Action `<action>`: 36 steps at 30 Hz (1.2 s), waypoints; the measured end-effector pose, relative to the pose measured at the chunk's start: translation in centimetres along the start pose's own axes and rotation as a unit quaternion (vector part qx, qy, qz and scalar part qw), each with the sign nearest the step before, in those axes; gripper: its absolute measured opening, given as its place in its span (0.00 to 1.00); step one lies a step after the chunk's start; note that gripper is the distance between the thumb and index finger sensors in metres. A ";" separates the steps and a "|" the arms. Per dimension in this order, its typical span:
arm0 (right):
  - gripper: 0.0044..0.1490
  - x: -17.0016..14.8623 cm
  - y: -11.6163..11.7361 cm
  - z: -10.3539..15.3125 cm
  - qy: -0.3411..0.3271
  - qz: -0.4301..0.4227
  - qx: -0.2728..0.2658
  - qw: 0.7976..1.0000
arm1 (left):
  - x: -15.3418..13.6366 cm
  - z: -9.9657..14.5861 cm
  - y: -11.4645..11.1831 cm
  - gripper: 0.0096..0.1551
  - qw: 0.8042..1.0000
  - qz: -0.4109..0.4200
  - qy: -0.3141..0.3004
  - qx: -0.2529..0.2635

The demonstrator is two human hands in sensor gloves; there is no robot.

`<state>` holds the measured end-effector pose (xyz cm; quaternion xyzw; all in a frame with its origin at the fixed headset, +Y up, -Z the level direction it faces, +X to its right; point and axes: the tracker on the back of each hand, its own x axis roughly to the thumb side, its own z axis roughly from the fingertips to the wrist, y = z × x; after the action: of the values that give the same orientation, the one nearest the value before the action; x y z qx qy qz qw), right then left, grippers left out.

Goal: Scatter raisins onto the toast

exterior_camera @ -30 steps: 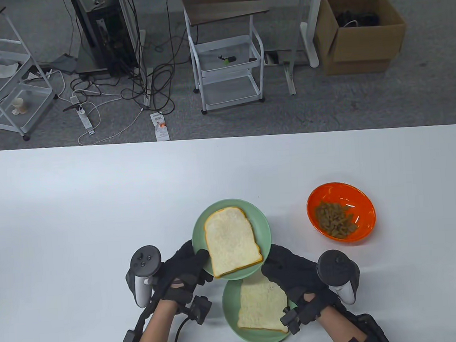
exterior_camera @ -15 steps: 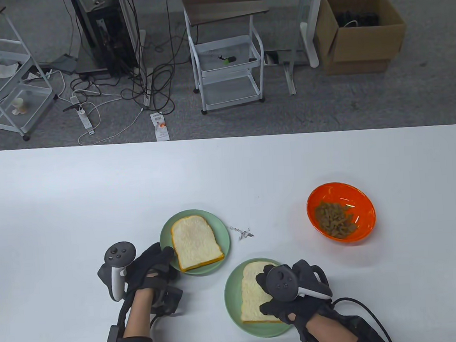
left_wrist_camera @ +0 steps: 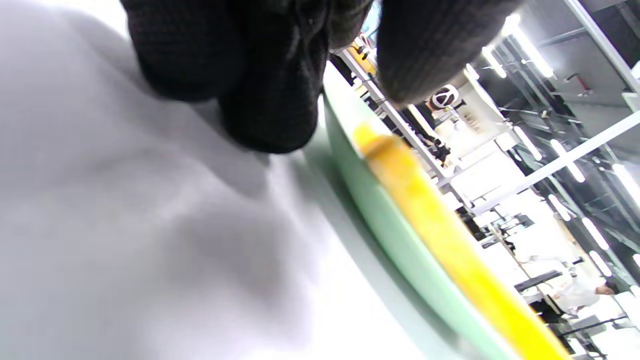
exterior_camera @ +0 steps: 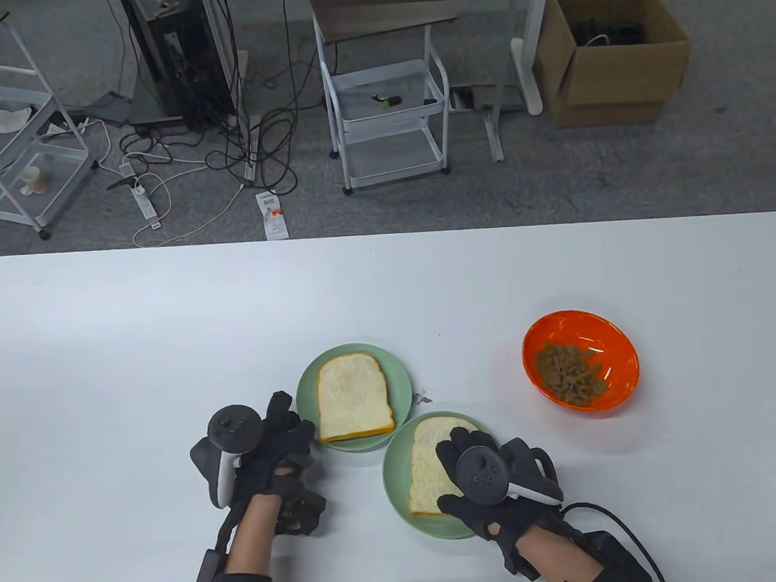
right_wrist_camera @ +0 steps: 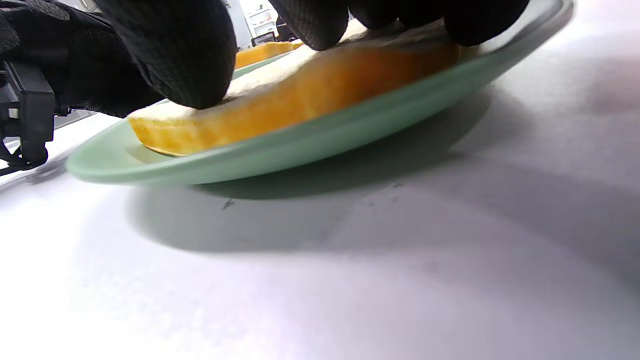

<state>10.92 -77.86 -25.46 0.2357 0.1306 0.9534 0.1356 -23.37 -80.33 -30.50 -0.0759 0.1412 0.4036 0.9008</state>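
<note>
Two green plates each carry a slice of toast. The left plate (exterior_camera: 305, 384) holds toast (exterior_camera: 354, 397); my left hand (exterior_camera: 300, 435) is at its near-left rim, and in the left wrist view its fingers (left_wrist_camera: 260, 75) and thumb sit either side of the rim (left_wrist_camera: 380, 210). The right plate (exterior_camera: 396, 486) holds the other toast (exterior_camera: 426, 458). My right hand (exterior_camera: 452, 474) rests spread on this toast; its fingertips (right_wrist_camera: 175, 55) press on the top of the slice (right_wrist_camera: 300, 95). An orange bowl (exterior_camera: 614, 348) of raisins (exterior_camera: 570, 371) stands to the right.
A small dark speck or scrap (exterior_camera: 422, 398) lies on the white table (exterior_camera: 165, 333) between the plates. The two plates nearly touch. Carts, cables and a cardboard box stand on the floor beyond the table's far edge.
My left hand has carried the left plate off the other plate, out to the left, then back right beside it. My right hand has come down onto the near toast.
</note>
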 end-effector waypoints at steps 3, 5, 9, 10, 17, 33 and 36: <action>0.52 -0.8 -1.2 0.3 -0.013 -0.041 -0.046 0.998 | 1.2 0.9 0.3 0.44 0.997 -0.038 -0.057 0.020; 0.55 -2.0 -2.0 0.6 -0.038 -0.094 -0.096 0.990 | 2.6 1.9 0.4 0.47 0.986 -0.094 -0.137 0.021; 0.63 -5.3 -3.0 1.0 -0.089 -0.202 -0.158 0.962 | 5.2 3.8 -0.7 0.56 0.953 -0.172 -0.249 -0.006; 0.64 -6.2 -3.1 1.1 -0.094 -0.224 -0.162 0.957 | 5.7 4.3 -1.1 0.58 0.948 -0.178 -0.264 -0.014; 0.68 -8.6 -3.2 0.9 -0.093 -0.213 -0.141 0.962 | 6.8 5.4 -2.4 0.61 0.934 -0.197 -0.296 -0.044; 0.64 -8.9 -5.4 1.9 -0.049 -0.180 -0.218 0.958 | 5.8 4.7 -2.2 0.58 0.941 -0.196 -0.274 -0.037; 0.59 -11.3 -6.9 3.2 0.044 -0.153 -0.303 0.940 | 6.0 4.8 -2.3 0.58 0.940 -0.205 -0.272 -0.028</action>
<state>23.49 -74.53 -29.58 0.1187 -0.1238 0.9249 0.3394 -16.98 -76.43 -27.83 -0.0157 -0.1397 0.2187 0.9656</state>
